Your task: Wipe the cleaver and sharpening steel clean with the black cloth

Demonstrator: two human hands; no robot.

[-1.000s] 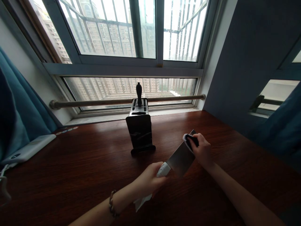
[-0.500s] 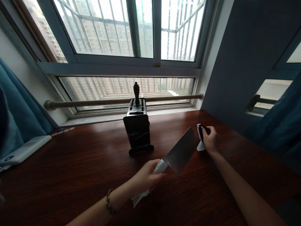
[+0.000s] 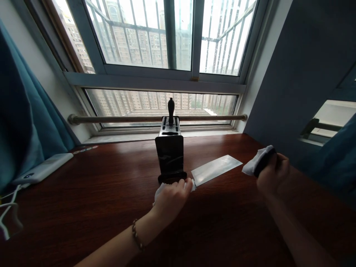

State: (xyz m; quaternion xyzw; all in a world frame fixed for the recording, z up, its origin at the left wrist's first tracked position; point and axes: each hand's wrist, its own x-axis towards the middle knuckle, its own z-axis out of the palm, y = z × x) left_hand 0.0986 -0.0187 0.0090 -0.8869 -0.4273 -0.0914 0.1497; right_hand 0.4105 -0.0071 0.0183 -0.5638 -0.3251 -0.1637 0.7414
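My left hand (image 3: pixel 172 200) is closed round the handle of a cleaver, with white cloth (image 3: pixel 159 193) bunched at the grip. The broad cleaver (image 3: pixel 216 170) points right, its blade tilted nearly flat and catching the window light. I cannot tell whether the blade touches the table. My right hand (image 3: pixel 274 174), slightly blurred, grips a black-and-white cloth (image 3: pixel 257 161) a short way right of the blade tip. The fingers hide part of this dark bundle. Behind the left hand a black knife block (image 3: pixel 170 155) stands upright, one dark-handled tool (image 3: pixel 171 110) sticking up from its top.
The reddish-brown wooden table (image 3: pixel 111 207) runs up to a window sill. A white power bank (image 3: pixel 46 168) with a white cable (image 3: pixel 11 204) lies at the left, near a blue curtain (image 3: pixel 41 122). A horizontal rail (image 3: pixel 125 119) crosses the window behind the block.
The cleaver has turned, its blade now flatter and brighter. My right hand has drawn away to the right with the cloth, leaving a wider gap from the blade. The view has shifted slightly left.
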